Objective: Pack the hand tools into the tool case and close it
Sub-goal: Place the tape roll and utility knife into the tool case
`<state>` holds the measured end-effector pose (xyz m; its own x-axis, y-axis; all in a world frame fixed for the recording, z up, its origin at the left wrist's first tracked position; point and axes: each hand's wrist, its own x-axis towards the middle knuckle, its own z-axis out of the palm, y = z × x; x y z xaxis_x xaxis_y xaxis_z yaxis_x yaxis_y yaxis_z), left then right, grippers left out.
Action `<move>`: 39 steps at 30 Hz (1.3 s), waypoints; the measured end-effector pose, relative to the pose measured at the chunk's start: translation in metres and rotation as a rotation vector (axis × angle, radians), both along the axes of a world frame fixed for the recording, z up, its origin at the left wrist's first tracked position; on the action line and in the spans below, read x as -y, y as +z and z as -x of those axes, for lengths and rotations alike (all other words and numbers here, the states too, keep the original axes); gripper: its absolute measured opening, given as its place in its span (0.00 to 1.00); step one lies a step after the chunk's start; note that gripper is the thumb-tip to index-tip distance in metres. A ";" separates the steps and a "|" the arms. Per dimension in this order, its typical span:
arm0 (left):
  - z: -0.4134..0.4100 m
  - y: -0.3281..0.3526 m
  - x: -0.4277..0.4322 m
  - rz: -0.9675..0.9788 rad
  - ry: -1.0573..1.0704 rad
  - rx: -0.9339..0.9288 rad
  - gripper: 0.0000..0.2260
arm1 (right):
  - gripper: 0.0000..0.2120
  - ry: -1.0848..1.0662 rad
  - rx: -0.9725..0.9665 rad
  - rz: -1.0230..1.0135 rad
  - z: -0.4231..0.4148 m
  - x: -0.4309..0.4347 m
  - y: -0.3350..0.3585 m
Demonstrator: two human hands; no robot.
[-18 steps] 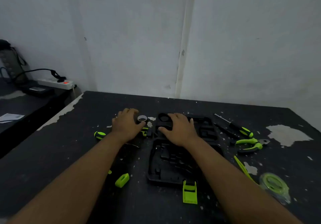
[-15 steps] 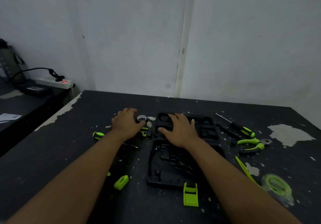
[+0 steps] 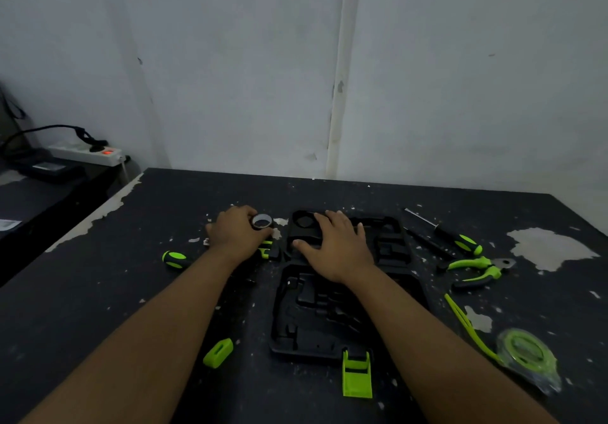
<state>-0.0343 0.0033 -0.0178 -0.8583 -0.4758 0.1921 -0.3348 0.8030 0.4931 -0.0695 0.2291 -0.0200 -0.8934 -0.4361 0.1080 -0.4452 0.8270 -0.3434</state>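
An open black tool case (image 3: 329, 325) with empty moulded slots lies in the middle of the dark table. My right hand (image 3: 332, 249) rests flat on its far half, fingers spread, beside a round recess. My left hand (image 3: 237, 232) is left of the case, its fingers curled around a small tape roll (image 3: 262, 221). A green-black tool (image 3: 268, 249) pokes out from under that hand. Right of the case lie two screwdrivers (image 3: 457, 239) and green-handled pliers (image 3: 473, 269). A green screwdriver handle (image 3: 174, 258) lies to the left.
The case's green latch (image 3: 357, 377) sticks out at its near edge, and a loose green piece (image 3: 218, 353) lies left of it. A green round reel in plastic (image 3: 526, 354) with a green strap (image 3: 464, 321) lies near right. A power strip (image 3: 88, 153) sits on the side bench.
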 end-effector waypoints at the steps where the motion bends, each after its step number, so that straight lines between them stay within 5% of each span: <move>1: -0.001 -0.001 0.000 -0.019 -0.008 -0.039 0.19 | 0.43 -0.001 -0.001 0.005 0.000 0.000 0.000; 9: 0.000 0.005 -0.028 -0.094 -0.131 -0.242 0.23 | 0.44 0.010 0.003 0.046 0.004 -0.003 0.004; 39: 0.029 -0.006 -0.063 -0.167 -0.174 -0.172 0.21 | 0.41 0.018 -0.031 0.091 0.023 -0.035 -0.007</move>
